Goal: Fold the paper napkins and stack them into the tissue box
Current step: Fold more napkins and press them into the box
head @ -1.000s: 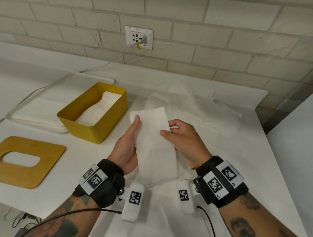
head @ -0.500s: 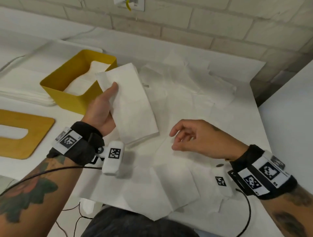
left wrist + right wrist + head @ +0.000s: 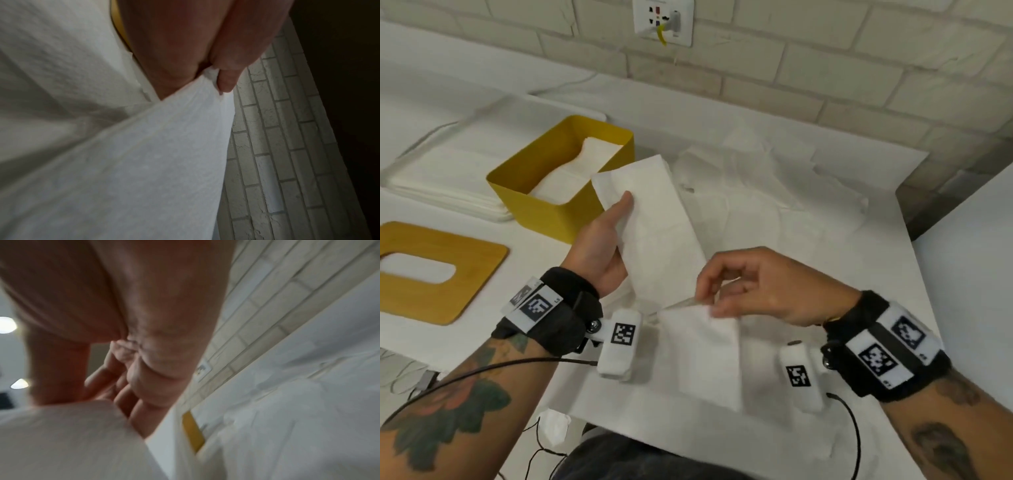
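Observation:
My left hand (image 3: 606, 240) grips a folded white napkin (image 3: 654, 222) and holds it up just right of the yellow tissue box (image 3: 541, 212). The thumb lies on top and the fingers are hidden behind the paper. The left wrist view shows a fingertip (image 3: 226, 81) on that napkin's (image 3: 144, 162) edge. Folded napkins (image 3: 585, 161) lie inside the box. My right hand (image 3: 722, 298), fingers curled, pinches the top edge of a second napkin (image 3: 705, 359) and lifts it off the table. In the blurred right wrist view this napkin (image 3: 72, 443) hangs below the fingers.
Several loose napkins (image 3: 763, 198) are spread over the white table behind my hands. A wooden lid with a slot (image 3: 465, 274) lies at the left. A flat pile of white sheets (image 3: 448, 178) sits behind the box. A brick wall with a socket (image 3: 662, 22) bounds the table.
My right hand let go of the folded napkin, dropped to the table and picked up a second one. My left hand carried the folded napkin left, beside the box.

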Tool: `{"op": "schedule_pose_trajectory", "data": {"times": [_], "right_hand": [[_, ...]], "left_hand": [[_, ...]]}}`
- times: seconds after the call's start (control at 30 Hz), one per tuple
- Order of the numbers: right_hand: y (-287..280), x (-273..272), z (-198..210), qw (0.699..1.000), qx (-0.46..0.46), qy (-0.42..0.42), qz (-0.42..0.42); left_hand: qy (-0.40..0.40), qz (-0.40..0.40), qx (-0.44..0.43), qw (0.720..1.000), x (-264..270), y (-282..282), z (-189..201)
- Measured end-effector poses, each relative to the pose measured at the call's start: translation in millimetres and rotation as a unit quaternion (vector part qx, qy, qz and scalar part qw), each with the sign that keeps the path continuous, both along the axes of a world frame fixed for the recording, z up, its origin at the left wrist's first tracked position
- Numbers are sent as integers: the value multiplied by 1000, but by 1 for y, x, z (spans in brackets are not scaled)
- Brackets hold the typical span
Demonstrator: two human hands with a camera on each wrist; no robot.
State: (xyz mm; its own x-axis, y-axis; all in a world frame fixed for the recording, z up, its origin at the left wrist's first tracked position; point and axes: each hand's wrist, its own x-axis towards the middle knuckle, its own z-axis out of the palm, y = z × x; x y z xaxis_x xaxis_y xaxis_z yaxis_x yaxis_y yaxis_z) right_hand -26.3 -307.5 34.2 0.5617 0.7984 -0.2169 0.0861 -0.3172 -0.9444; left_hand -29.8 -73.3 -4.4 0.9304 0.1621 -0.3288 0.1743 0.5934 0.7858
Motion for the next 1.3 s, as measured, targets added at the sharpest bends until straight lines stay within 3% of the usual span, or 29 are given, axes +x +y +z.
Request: {"op": "schedule_pose_trajectory", "data": {"times": [0.1, 0.17, 0.23, 0.4, 0.57, 0.67, 0.9, 1.3], "right_hand": [[-25, 24, 10, 968, 161, 31, -190], [-39, 34, -1, 941, 185, 58, -279], [-46, 37, -13, 934, 160, 75, -311], [-35, 41, 0, 942, 158, 60, -289], [1, 43, 49, 929, 278, 10, -246], [21, 45, 52, 921, 314, 22, -232], [33, 44, -11, 955, 109, 11, -276], [41, 34, -22, 946, 95, -34, -309]], "left_hand": [[-2, 19, -1, 1000, -3, 6, -2], [1, 16, -8, 1000, -3, 4, -4], [-1, 9, -15, 1000, -2, 2, -6], [-8, 1, -25, 1000, 4, -7, -4], [-11, -23, -32, 999, 8, -17, 2], [-22, -60, -29, 998, 10, -20, 4], [-50, -87, -45, 994, 13, -17, 1], [-25, -82, -52, 995, 11, -19, 4]]}}
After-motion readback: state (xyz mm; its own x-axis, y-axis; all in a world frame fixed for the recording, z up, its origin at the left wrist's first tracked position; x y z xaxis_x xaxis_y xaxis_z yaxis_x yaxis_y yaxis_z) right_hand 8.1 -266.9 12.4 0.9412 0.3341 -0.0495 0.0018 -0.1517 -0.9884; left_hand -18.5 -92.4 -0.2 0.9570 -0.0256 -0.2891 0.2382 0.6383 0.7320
